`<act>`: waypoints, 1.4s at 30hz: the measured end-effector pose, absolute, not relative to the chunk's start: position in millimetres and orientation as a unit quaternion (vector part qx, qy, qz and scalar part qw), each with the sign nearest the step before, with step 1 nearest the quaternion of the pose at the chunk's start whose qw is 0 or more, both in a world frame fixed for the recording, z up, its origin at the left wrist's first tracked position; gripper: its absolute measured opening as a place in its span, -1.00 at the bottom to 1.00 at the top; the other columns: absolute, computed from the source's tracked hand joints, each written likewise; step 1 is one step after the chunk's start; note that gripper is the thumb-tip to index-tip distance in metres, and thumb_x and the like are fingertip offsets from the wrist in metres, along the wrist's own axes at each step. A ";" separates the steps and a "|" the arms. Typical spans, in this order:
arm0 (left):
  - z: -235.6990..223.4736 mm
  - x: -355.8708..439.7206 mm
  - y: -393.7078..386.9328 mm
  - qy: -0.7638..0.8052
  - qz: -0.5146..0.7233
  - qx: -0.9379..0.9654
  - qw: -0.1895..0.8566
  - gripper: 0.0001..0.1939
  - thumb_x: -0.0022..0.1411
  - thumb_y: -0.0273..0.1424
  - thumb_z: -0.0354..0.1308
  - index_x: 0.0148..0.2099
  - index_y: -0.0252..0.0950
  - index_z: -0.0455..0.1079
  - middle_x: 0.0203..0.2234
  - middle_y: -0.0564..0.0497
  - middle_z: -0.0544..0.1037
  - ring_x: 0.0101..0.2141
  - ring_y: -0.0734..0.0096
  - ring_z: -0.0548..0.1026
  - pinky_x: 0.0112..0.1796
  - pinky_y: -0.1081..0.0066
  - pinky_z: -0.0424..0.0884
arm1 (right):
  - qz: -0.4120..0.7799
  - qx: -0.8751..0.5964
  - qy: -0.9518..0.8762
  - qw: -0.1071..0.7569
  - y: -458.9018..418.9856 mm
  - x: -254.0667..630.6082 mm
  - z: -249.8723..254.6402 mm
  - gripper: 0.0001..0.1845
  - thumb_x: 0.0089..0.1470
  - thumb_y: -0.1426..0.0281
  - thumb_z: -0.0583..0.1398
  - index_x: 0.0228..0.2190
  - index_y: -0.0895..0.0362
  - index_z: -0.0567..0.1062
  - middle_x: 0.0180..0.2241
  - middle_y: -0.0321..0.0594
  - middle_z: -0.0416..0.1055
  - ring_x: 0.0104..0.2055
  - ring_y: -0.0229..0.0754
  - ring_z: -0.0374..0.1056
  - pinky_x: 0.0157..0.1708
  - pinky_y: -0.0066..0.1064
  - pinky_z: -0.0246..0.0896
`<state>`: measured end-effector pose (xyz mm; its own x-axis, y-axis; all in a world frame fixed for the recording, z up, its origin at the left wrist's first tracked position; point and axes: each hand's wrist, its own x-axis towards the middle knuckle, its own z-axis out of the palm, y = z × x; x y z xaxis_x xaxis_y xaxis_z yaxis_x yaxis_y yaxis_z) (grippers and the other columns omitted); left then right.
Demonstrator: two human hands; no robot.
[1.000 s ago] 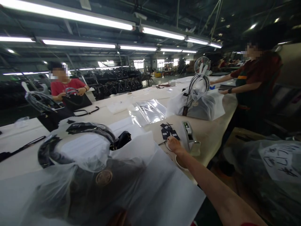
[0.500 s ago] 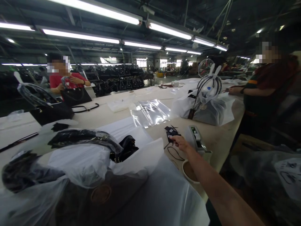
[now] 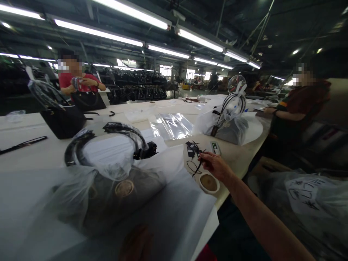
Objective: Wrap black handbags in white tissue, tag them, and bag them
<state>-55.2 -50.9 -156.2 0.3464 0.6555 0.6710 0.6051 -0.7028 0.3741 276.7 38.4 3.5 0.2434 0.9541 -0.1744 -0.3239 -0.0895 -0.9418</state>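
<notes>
My right hand (image 3: 216, 166) reaches over the table, thumb and fingers pinched on a thin black strap (image 3: 198, 168) that hangs down from them. Just beyond the fingertips lies a loose pile of black tags (image 3: 192, 149). A thin black cord loop (image 3: 191, 166) rests beside the strap. My left hand (image 3: 137, 243) shows dimly at the bottom edge, near the front of a dark handbag (image 3: 108, 199); its fingers are too dark and blurred to read. White translucent wrapping covers that bag, which has a round emblem (image 3: 124, 187) and plastic-wrapped, upright handles (image 3: 130, 132).
A round, white-rimmed item (image 3: 209, 182) and a small pale device (image 3: 215, 148) flank my right hand. Clear plastic sheets (image 3: 174, 126) lie mid-table. Another wrapped bag (image 3: 231, 127) stands beyond. Co-workers stand at left (image 3: 78, 81) and right (image 3: 301, 98); a plastic-covered bundle (image 3: 307, 203) sits at lower right.
My right hand has drawn back slightly from the tag pile with the black strap in its fingers. The near bag's handles now stand up, and my left hand has appeared at the bottom.
</notes>
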 end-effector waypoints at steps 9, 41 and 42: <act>-62.7 23.8 -77.9 0.435 0.343 0.563 0.613 -0.68 0.01 -0.29 0.15 -0.18 -0.34 0.44 -0.27 -0.09 0.53 -0.42 0.41 0.44 -0.43 0.46 0.39 | 0.650 -0.481 -0.281 0.517 -66.4 172.7 -36.2 -0.66 -0.31 0.23 0.40 -0.60 0.19 0.43 -0.54 -0.27 0.45 -0.67 -0.45 0.13 -0.68 -0.55 -0.11; -72.4 -41.5 -85.0 0.579 0.335 0.497 0.552 -0.81 -0.02 -0.28 0.00 -0.51 -0.30 0.29 -0.67 0.08 0.34 -0.67 0.50 0.27 -0.61 0.49 0.14 | 0.223 -0.587 -0.614 0.479 -100.0 134.1 -86.3 -0.74 -0.03 0.20 0.24 -0.58 0.07 0.36 -0.65 -0.30 0.27 -0.63 -0.27 0.17 -0.59 -0.39 0.11; -62.9 -45.0 -83.2 0.568 0.337 0.524 0.537 -0.82 -0.01 -0.30 0.00 -0.49 -0.30 0.32 -0.66 0.07 0.34 -0.65 0.49 0.27 -0.60 0.49 0.14 | 0.155 -0.549 -0.659 0.491 -99.6 128.0 -82.9 -0.84 -0.01 0.27 0.24 -0.51 0.06 0.40 -0.59 -0.27 0.33 -0.56 -0.23 0.24 -0.52 -0.38 0.18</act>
